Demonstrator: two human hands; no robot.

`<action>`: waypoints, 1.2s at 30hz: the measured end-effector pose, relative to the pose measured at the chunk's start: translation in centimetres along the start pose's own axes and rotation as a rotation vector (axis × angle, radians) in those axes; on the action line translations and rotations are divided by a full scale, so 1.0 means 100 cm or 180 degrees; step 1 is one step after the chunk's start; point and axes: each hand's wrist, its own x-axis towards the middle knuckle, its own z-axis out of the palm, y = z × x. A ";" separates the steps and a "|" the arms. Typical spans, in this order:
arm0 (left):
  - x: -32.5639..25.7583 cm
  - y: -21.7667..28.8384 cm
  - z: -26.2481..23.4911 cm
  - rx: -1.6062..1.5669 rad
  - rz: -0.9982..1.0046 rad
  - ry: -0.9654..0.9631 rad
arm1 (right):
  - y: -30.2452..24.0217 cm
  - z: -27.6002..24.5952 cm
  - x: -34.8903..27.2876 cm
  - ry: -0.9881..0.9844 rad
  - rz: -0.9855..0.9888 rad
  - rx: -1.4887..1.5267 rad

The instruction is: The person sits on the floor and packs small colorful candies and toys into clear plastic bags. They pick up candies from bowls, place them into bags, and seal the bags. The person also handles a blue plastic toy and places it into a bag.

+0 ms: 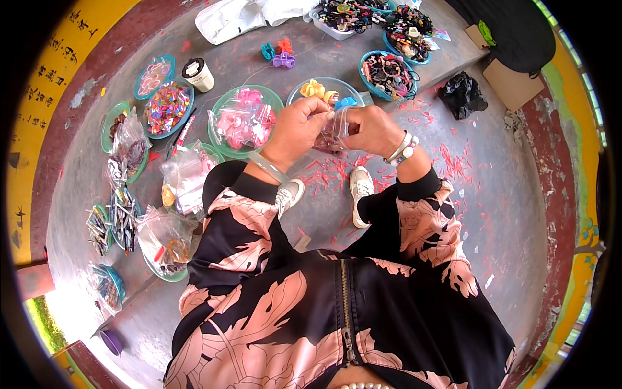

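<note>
Both my hands are raised over a clear basin (295, 89) at the centre, pinching a small clear plastic bag (334, 128) between them. My left hand (295, 131) has its thumb and forefinger pressed together at the bag's top edge. On the bag's other side, my right hand (374, 131) is closed with curled fingers. The bag's contents are hard to make out. Yellow hair claws (312, 87) and a blue one (346, 102) lie in the basin, partly behind my fingers. Left of it, a green basin (226, 150) holds bagged pink hair accessories (241, 124).
Basins of dark hair ties (389, 74) stand at the back right, near a black plastic bag (462, 95). On the left are a white cup (198, 76), a basin of colourful small pieces (167, 109) and bundled pens (123, 214). Red scraps (453, 162) litter the floor.
</note>
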 end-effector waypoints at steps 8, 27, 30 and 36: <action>0.010 0.001 -0.016 -0.1125 -0.0193 0.0500 | 0.019 0.003 0.001 0.0286 0.0513 0.1713; 0.004 0.001 -0.022 -0.1508 -0.0503 0.0599 | 0.037 -0.006 0.005 0.0522 0.0772 0.2667; 0.004 0.000 -0.022 -0.1403 -0.0440 0.0483 | 0.034 -0.010 0.004 0.0363 0.0934 0.2278; 0.005 -0.002 -0.019 -0.1351 -0.0475 0.0438 | 0.026 -0.005 0.004 0.0456 0.0695 0.2290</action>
